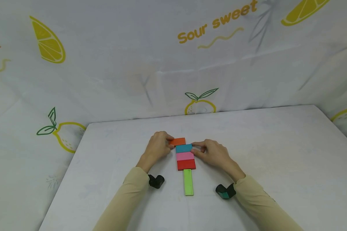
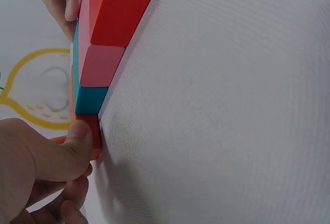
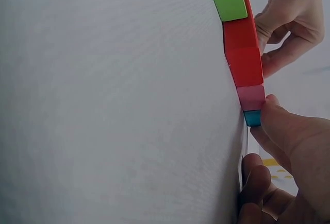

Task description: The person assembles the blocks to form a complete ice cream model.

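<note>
My left hand [image 1: 158, 146] pinches the left end of an orange block [image 1: 179, 141]. In the left wrist view the thumb lies against that block's end. Just nearer, a blue block [image 1: 184, 148] lies against it, set a little to the right. The thumb and index finger of my right hand [image 1: 215, 153] pinch the blue block's right end. A pink block [image 1: 185, 156] and a red block [image 1: 186, 165] follow side by side towards me. From the red block a light green block [image 1: 188, 182] extends lengthwise.
All blocks lie on a white-covered table [image 1: 110, 199]. Behind it hangs a white cloth [image 1: 118, 64] with lemon prints. A small black device [image 1: 156, 181] is at the left wrist, and another black device [image 1: 225, 192] at the right wrist.
</note>
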Demonstrator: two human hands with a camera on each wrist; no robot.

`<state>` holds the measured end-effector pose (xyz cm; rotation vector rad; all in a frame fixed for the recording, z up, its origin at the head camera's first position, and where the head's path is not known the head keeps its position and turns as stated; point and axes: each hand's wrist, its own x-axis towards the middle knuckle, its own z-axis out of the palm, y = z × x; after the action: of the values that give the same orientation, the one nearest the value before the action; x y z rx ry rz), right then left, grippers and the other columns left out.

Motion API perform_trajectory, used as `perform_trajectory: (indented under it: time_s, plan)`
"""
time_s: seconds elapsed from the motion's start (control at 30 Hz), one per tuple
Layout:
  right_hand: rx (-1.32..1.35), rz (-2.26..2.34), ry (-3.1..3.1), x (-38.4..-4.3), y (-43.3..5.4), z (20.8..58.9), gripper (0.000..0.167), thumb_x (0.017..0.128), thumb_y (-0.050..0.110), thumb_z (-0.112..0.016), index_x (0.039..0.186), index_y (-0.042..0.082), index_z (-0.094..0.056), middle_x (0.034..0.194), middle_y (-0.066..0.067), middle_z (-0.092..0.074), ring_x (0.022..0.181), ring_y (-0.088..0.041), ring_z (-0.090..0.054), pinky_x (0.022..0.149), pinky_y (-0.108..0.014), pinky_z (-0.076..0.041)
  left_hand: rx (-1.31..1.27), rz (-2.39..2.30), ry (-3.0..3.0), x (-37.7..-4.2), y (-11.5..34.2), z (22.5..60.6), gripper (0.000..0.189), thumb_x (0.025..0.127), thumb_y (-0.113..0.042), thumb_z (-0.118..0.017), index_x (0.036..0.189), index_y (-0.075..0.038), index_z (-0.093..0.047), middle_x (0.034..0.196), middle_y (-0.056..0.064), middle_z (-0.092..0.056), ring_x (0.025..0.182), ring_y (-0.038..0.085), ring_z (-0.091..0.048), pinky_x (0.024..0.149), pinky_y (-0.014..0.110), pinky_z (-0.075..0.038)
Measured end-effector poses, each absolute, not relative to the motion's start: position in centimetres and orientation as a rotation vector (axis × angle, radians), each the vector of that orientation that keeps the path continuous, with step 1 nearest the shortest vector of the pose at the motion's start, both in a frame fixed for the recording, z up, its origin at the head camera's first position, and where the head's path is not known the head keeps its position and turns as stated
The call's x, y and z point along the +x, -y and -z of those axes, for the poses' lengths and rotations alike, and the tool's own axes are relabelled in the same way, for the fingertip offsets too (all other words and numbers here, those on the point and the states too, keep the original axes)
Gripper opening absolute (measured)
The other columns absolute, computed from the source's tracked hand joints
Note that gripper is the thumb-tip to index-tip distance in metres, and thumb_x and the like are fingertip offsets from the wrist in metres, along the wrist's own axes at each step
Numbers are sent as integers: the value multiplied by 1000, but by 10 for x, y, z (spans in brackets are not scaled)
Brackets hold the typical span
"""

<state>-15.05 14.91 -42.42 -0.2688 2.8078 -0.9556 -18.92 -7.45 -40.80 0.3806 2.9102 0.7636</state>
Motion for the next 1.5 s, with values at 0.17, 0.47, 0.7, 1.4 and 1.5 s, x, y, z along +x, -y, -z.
perform_trajectory:
  time_s: [0.17, 0.47, 0.7, 1.4, 1.5]
  plan:
    - [-271, 966, -2803, -149, -149, 424, 46, 94, 37, -72, 134, 15, -69, 78, -2, -55, 66, -14, -46, 52, -24, -30, 412, -765, -2899, -190, 73, 408, 29, 89, -8, -78, 118, -5, -77, 114, 12, -75, 97, 23, -63, 80, 32, -56]
    - [-273, 969, -2800, -148, -149, 425, 45, 94, 36, -72, 133, 15, -69, 78, -2, -55, 66, -14, -45, 53, -24, -30, 442, -771, -2887, -190, 76, 411, 31, 89, -12, -79, 120, -7, -76, 117, 11, -74, 103, 24, -64, 90, 38, -58]
    - [-274, 973, -2800, -149, -150, 426, 45, 93, 36, -73, 133, 15, -69, 77, -2, -54, 65, -14, -45, 52, -24, -29, 503, -795, -2825, -191, 86, 410, 38, 90, -19, -79, 128, -12, -73, 119, 7, -73, 94, 19, -61, 84, 34, -55]
    - [-266, 963, -2805, -150, -150, 426, 46, 94, 37, -72, 134, 16, -69, 78, -2, -55, 66, -15, -46, 53, -24, -30, 479, -1032, -2797, -197, 93, 418, 23, 91, -12, -76, 113, -11, -80, 110, 5, -79, 78, 14, -59, 67, 23, -47]
    - [-261, 970, -2806, -149, -150, 425, 45, 94, 37, -72, 134, 16, -69, 78, -3, -54, 66, -15, -45, 53, -24, -30, 476, -1032, -2794, -197, 90, 419, 23, 91, -13, -76, 113, -10, -80, 110, 5, -79, 78, 13, -59, 67, 23, -47]
